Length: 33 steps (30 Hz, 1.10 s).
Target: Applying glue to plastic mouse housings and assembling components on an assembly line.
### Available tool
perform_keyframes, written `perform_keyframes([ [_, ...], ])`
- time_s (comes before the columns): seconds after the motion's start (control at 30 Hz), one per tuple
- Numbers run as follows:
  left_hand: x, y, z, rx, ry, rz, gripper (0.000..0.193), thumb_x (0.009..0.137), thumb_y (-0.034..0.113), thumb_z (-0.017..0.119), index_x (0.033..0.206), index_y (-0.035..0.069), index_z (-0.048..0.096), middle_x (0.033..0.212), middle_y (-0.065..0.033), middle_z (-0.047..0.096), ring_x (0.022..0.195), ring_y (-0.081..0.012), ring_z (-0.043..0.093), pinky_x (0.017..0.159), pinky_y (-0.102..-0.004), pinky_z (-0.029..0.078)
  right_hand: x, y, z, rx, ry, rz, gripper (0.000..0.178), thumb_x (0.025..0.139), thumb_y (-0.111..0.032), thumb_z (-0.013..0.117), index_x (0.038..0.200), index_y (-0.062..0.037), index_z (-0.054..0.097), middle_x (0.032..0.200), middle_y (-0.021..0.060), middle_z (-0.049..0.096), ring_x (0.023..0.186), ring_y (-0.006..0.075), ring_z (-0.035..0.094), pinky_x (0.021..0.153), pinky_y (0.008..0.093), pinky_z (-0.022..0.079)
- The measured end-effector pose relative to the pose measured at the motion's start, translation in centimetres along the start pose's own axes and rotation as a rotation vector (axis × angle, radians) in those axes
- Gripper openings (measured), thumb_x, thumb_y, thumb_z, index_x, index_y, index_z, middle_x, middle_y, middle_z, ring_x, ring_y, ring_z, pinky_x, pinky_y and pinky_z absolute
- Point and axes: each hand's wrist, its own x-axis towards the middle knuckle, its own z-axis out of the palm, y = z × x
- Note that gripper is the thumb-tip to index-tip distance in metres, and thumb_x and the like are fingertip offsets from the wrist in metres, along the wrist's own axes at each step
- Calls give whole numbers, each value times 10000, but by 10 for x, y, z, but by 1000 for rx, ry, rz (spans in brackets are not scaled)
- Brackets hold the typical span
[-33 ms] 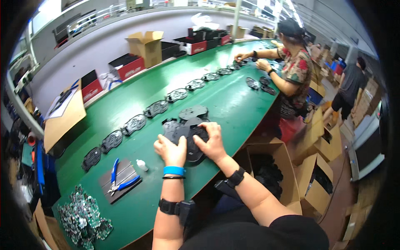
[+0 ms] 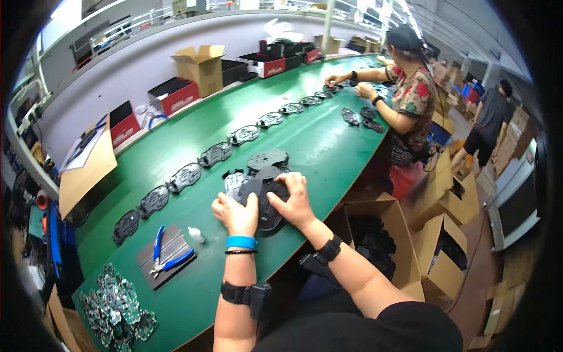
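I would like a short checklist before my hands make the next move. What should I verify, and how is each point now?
1. Left hand at the black part: ok, its thumb is against it.
2. Right hand at the same part: ok, thumb and fingers are on it.
3. Part seated properly underneath: cannot tell, hidden from above.
4. Cutters away from the hands: ok, on the dark pad.
5. Bottle clear of the left hand: ok, apart from it.
6. Circuit boards in order: not ok, heaped together.
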Motion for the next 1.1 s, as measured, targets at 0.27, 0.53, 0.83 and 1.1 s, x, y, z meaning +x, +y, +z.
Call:
perform_keyframes([
  [0.27, -13, 23, -11, 91, -22, 240, 712, 718, 392, 617, 1271, 42, 338, 1315, -266, 213, 1210, -427, 202, 978, -490, 225, -1, 6, -3, 28, 9, 29, 338, 645, -218, 655, 892, -44, 506, 914, 136, 438, 911, 298, 421, 831, 377, 351],
  [0.53, -13, 14, -15, 315, -170, 155, 656, 761, 449, 550, 1208, -8, 403, 1262, -295, 324, 1174, -399, 318, 925, -528, 279, -4, 0, -4, 99, -29, 95, 363, 657, -288, 660, 883, -47, 509, 877, 123, 478, 920, 296, 426, 831, 369, 354],
  [0.83, -14, 12, -14, 317, -107, 254, 547, 756, 256, 570, 1254, 126, 384, 1308, -211, 295, 1194, -369, 277, 894, -526, 298, -4, -4, -1, 57, -70, -28, 436, 667, -346, 659, 991, -74, 554, 1003, 139, 439, 952, 304, 395, 872, 388, 326],
  [1.1, -17, 39, -13, -104, 51, 496, 443, 706, 109, 596, 1132, 57, 483, 1192, -243, 381, 1093, -390, 357, 933, -456, 304, 5, -6, -20, 61, -81, -68, 450, 643, -266, 672, 1039, -85, 557, 1019, 135, 455, 979, 288, 402, 866, 383, 322],
])
